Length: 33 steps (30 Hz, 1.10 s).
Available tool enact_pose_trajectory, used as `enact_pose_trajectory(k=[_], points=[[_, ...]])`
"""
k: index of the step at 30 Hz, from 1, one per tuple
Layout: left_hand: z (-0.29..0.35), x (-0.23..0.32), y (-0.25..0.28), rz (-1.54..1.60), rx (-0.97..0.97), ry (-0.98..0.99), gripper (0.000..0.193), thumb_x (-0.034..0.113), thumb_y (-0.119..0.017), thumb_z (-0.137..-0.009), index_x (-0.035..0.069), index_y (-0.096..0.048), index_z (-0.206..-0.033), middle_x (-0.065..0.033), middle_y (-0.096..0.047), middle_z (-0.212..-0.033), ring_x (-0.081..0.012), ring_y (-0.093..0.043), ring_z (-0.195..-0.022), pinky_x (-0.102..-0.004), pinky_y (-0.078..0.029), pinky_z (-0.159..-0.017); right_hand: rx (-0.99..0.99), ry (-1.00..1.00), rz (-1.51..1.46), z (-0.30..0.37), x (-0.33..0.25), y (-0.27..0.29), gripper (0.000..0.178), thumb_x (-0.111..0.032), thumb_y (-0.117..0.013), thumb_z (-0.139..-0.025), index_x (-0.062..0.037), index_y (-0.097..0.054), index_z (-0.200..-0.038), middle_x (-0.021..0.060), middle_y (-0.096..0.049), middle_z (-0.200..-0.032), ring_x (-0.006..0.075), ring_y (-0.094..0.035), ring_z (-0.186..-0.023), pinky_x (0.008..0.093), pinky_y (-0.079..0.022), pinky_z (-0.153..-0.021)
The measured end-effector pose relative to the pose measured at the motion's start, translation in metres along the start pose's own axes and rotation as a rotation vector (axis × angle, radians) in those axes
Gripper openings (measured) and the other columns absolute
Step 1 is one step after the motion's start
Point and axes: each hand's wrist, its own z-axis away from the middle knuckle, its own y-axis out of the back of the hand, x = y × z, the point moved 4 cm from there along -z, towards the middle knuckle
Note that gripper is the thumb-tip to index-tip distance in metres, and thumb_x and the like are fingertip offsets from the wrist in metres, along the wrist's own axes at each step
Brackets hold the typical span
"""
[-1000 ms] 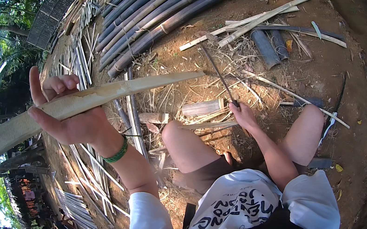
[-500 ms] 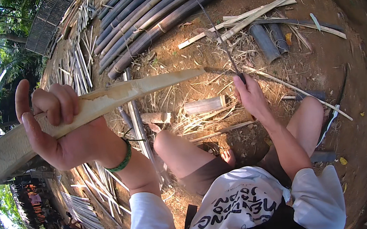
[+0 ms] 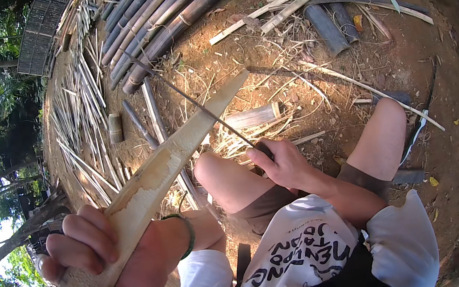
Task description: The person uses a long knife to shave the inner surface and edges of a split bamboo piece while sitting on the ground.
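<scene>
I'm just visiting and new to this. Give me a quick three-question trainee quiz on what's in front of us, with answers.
1. Which hand holds the long, pale, tapering bamboo strip?

2. True or false: the right hand is empty.

3. What lies side by side at the picture's upper left?
a) red clay bricks
b) long, dark, round bamboo poles
c) white plastic buckets

Key:
1. The left hand.
2. False; it grips a long, thin, dark metal blade.
3. b
</scene>
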Motion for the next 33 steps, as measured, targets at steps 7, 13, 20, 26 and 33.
enact_pose_trajectory(k=[7, 13, 20, 26, 33], points=[[0.009, 0.006, -0.004, -0.106, 0.112, -0.099, 0.022, 0.025, -0.056, -0.082, 0.006, -0.046, -0.078, -0.004, -0.038, -0.066, -0.0123, -0.033, -0.054, -0.0294, -0.025, -0.054, 0.046, 0.29, 0.107, 0.017, -0.025, -0.009, 0.046, -0.044, -0.06, -0.093, 0.0009, -0.059, -0.084, 0.0186, -0.053, -0.056, 0.0382, -0.059, -0.053, 0.0431, -0.043, -0.051], [0.01, 0.006, -0.002, -0.053, 0.192, -0.027, 0.025, 0.026, -0.056, -0.084, 0.003, -0.049, -0.078, -0.0047, -0.039, -0.07, -0.0125, -0.033, -0.054, -0.0304, -0.026, -0.054, 0.089, -0.11, 0.127, -0.021, 0.053, 0.006, 0.045, -0.04, -0.06, -0.094, 0.001, -0.056, -0.077, 0.0158, -0.051, -0.054, 0.0327, -0.054, -0.048, 0.0426, -0.041, -0.05], [0.014, 0.019, 0.03, 0.01, 0.072, -0.138, 0.03, 0.022, -0.049, -0.093, -0.006, -0.059, -0.098, -0.0214, -0.049, -0.078, -0.0251, -0.049, -0.06, -0.0399, -0.041, -0.051, 0.104, 0.232, 0.138, -0.002, 0.026, -0.006, 0.047, -0.043, -0.06, -0.094, 0.0004, -0.057, -0.077, 0.0144, -0.051, -0.052, 0.0308, -0.055, -0.049, 0.043, -0.041, -0.051], [0.015, 0.046, 0.077, -0.493, 0.31, -0.346, 0.033, 0.014, -0.05, -0.092, -0.013, -0.054, -0.109, -0.0325, -0.055, -0.094, -0.0368, -0.06, -0.07, -0.0534, -0.053, -0.056, 0.106, -0.112, 0.179, -0.047, 0.114, 0.008, 0.054, -0.048, -0.056, -0.095, 0.0019, -0.061, -0.076, 0.0147, -0.054, -0.055, 0.028, -0.053, -0.051, 0.0427, -0.041, -0.053], [0.001, 0.012, 0.044, -0.032, 0.038, -0.167, 0.028, 0.013, -0.051, -0.088, -0.015, -0.057, -0.089, -0.021, -0.047, -0.068, -0.0281, -0.047, -0.057, -0.0414, -0.046, -0.052, 0.055, -0.01, 0.208, -0.031, 0.1, 0.002, 0.052, -0.05, -0.055, -0.095, -0.0008, -0.064, -0.08, 0.0148, -0.059, -0.057, 0.028, -0.061, -0.055, 0.0444, -0.045, -0.055]])
